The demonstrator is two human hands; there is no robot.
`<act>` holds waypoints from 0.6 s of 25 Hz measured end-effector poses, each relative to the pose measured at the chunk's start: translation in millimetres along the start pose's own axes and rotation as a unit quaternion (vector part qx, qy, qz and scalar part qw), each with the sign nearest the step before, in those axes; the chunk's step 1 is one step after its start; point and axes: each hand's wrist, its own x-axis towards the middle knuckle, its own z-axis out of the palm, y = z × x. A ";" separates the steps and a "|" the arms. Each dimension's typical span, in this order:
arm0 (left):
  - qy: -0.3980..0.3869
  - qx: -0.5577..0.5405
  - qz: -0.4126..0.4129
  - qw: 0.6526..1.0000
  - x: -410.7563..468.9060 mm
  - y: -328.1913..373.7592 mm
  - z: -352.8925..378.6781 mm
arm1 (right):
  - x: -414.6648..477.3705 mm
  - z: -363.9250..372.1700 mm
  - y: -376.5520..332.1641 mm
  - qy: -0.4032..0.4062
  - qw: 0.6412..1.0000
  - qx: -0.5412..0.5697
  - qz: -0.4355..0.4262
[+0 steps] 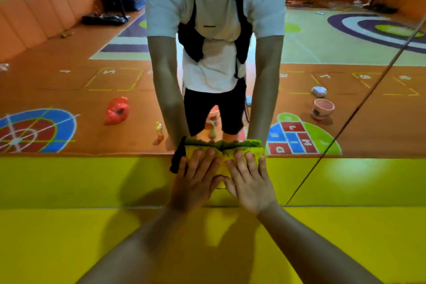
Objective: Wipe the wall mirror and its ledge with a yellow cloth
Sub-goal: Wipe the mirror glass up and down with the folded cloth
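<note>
Because the cloth is soft, light and limp, it would likely bunch or slip unless pinned flat. It lies folded on the ledge, hard against the bottom edge of the mirror. The left hand and right hand rest side by side on it, fingers straight, pressing rather than gripping. Broad pressure over its middle should carry it along the slick-looking ledge. A black object sits just beside the left hand.
</note>
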 end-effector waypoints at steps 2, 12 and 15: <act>-0.011 0.003 0.009 1.000 -34.5 5.6 14.5 | -28.9 21.1 -14.6 0.004 1.000 0.005 0.001; -0.045 0.073 0.058 0.995 -153.8 17.0 69.5 | -133.5 84.1 -45.6 -0.040 0.998 -0.019 -0.033; -0.050 0.083 0.058 0.994 -159.7 21.1 74.9 | -139.0 85.4 -45.5 -0.048 0.998 -0.011 -0.036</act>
